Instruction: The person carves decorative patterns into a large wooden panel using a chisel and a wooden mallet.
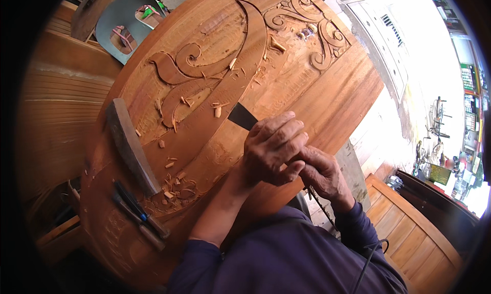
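The right hand [330,177] bears against the left hand [273,146]; its own hold is hidden. The left hand is clamped on a flat chisel [242,117], its blade over the carved wooden panel [353,92]. Beyond lie loose wood chips [218,110]. Leaf scrolls [171,73] and far corner scrollwork [327,27] stand outlined; rough ground suggests carving partway, smoothing outstanding.

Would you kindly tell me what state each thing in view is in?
Wooden panel: partly carved
Flat chisel: held, blade bare
Left hand: closed around the flat chisel
Right hand: curled against the left, grip hidden
Wooden bar: lying on the panel, unheld
Two slender tools: lying side by side, unheld
Wood chips: loose, scattered
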Action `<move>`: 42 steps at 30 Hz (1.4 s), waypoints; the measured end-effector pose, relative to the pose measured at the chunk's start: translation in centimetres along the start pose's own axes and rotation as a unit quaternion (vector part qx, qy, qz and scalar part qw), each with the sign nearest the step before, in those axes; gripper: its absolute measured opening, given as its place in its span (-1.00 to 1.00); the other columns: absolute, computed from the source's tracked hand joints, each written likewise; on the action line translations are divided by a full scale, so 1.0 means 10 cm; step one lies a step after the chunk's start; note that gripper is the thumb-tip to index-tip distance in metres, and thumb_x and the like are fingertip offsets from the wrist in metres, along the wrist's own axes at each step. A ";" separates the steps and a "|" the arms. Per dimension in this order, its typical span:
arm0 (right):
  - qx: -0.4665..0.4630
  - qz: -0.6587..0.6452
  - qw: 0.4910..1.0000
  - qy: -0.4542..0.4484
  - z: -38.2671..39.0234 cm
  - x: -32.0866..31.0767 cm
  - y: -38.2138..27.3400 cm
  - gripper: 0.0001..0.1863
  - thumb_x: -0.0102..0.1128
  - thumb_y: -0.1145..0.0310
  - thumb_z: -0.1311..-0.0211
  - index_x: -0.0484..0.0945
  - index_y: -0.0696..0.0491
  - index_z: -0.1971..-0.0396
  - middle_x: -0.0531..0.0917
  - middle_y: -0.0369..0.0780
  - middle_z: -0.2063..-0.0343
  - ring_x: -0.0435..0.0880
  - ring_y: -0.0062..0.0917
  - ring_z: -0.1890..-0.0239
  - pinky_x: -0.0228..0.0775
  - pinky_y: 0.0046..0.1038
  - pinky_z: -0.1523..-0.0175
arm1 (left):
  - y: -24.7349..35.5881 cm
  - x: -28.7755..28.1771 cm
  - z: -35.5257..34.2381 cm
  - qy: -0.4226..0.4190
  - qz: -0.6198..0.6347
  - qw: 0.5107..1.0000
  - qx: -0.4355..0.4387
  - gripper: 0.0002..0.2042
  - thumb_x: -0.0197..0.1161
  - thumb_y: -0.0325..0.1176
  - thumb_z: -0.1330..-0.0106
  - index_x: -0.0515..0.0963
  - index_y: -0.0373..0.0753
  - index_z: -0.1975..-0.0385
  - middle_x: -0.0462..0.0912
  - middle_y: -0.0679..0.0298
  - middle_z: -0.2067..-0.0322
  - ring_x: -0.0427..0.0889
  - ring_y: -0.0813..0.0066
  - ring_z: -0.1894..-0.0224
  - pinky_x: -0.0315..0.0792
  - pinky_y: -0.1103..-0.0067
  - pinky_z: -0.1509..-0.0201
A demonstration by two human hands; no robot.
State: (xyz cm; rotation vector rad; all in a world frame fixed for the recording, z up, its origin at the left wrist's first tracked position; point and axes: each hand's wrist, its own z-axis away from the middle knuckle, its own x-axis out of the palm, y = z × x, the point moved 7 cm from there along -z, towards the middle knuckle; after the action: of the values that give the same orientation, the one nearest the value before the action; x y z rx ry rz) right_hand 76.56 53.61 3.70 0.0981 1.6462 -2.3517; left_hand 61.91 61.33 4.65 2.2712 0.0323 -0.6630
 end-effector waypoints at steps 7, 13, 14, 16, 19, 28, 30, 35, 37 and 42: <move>0.126 -0.224 0.939 0.227 0.48 -0.61 0.70 -0.40 0.08 0.24 -0.69 0.30 0.11 -0.59 0.69 -0.27 0.30 0.45 -0.75 0.66 0.24 -0.64 0.60 | -0.47 0.08 0.08 -0.325 -0.119 0.937 0.043 -0.50 0.08 -0.03 -0.60 0.49 0.15 -0.50 0.42 0.33 -0.55 0.30 0.10 -0.62 0.14 0.03 -0.69; 0.108 -0.274 0.929 0.224 0.57 -0.70 0.76 -0.31 0.17 0.23 -0.63 0.22 0.06 -0.64 0.70 -0.22 0.28 0.50 -0.70 0.66 0.29 -0.63 0.60 | -1.53 -0.85 -0.54 -0.103 -0.434 0.894 -0.041 -0.43 -0.03 0.21 -0.65 0.39 0.24 -0.57 0.28 0.36 -0.62 0.08 0.08 -0.70 -0.01 -0.01 -0.73; 0.109 -0.280 0.928 0.219 0.55 -0.67 0.73 -0.29 0.18 0.23 -0.63 0.21 0.05 -0.64 0.70 -0.21 0.27 0.52 -0.69 0.65 0.30 -0.62 0.59 | -1.56 -1.08 -0.60 0.011 -0.476 0.875 -0.088 -0.41 -0.04 0.25 -0.64 0.38 0.23 -0.57 0.25 0.34 -0.64 0.08 0.05 -0.70 -0.03 -0.02 -0.73; 0.123 -0.288 0.925 0.214 0.58 -0.61 0.71 -0.27 0.21 0.21 -0.61 0.20 0.03 -0.65 0.70 -0.21 0.25 0.56 -0.68 0.63 0.32 -0.61 0.58 | -1.40 -0.79 -0.48 -0.042 -0.253 0.958 -0.126 -0.32 -0.01 0.34 -0.58 0.33 0.22 -0.60 0.18 0.25 -0.66 0.02 -0.02 -0.71 -0.13 -0.08 -0.73; 0.151 -0.291 0.933 0.148 0.65 -0.44 0.77 -0.26 0.23 0.22 -0.61 0.19 -0.01 -0.66 0.72 -0.24 0.20 0.62 -0.66 0.57 0.40 -0.61 0.52 | -1.17 -0.54 -0.20 -0.185 -0.330 0.920 -0.106 -0.25 0.03 0.37 -0.54 0.30 0.13 -0.62 0.14 0.07 -0.66 0.03 -0.12 -0.70 -0.14 -0.09 -0.73; 0.171 -0.134 0.976 -0.022 0.64 0.08 0.39 -0.43 0.12 0.31 -0.67 0.38 -0.02 -0.58 0.69 -0.27 0.23 0.59 -0.68 0.52 0.49 -0.54 0.37 | 0.18 0.07 0.10 -0.054 -0.069 0.996 -0.029 -0.64 0.22 -0.06 -0.50 0.77 -0.18 -0.01 0.77 0.15 0.02 0.69 0.13 -0.13 0.50 0.27 -0.28; 0.172 -0.125 0.977 -0.010 0.66 0.12 0.42 -0.60 0.11 0.29 -0.69 0.57 0.07 -0.38 0.65 -0.33 0.36 0.55 -0.70 0.53 0.44 -0.53 0.40 | 0.31 0.37 0.14 -0.110 0.000 0.994 -0.017 -0.71 0.23 -0.07 -0.47 0.74 -0.16 0.25 0.74 0.19 0.25 0.69 0.18 0.12 0.53 0.30 -0.03; 0.212 -0.117 0.969 0.051 0.61 0.22 0.18 -0.70 0.13 0.23 -0.70 0.66 0.14 -0.11 0.57 -0.41 0.46 0.47 -0.75 0.53 0.34 -0.55 0.42 | 0.07 0.55 0.20 -0.131 0.087 0.986 -0.053 -0.68 0.22 -0.18 -0.35 0.47 -0.11 0.66 0.47 0.24 0.65 0.49 0.19 0.54 0.39 0.30 0.37; 0.193 -0.127 0.971 0.059 0.60 0.22 0.17 -0.69 0.14 0.22 -0.70 0.66 0.13 -0.13 0.56 -0.42 0.45 0.44 -0.76 0.52 0.32 -0.55 0.41 | 0.09 0.56 0.24 -0.127 0.112 0.983 -0.067 -0.69 0.20 -0.18 -0.31 0.45 -0.11 0.68 0.45 0.25 0.67 0.47 0.18 0.57 0.37 0.30 0.40; 0.227 -0.130 0.964 0.054 0.61 0.20 0.12 -0.64 0.14 0.17 -0.70 0.66 0.14 -0.16 0.56 -0.43 0.43 0.45 -0.77 0.48 0.34 -0.57 0.39 | 0.01 0.60 0.15 -0.099 0.144 0.982 -0.068 -0.71 0.17 -0.17 -0.24 0.43 -0.12 0.69 0.45 0.25 0.69 0.44 0.16 0.60 0.31 0.30 0.44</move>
State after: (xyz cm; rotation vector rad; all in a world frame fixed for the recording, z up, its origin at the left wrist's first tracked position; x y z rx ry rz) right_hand 75.55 47.17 4.41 0.1050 1.1891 -2.9383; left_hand 66.47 59.23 1.03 2.0167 -0.3322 -0.7042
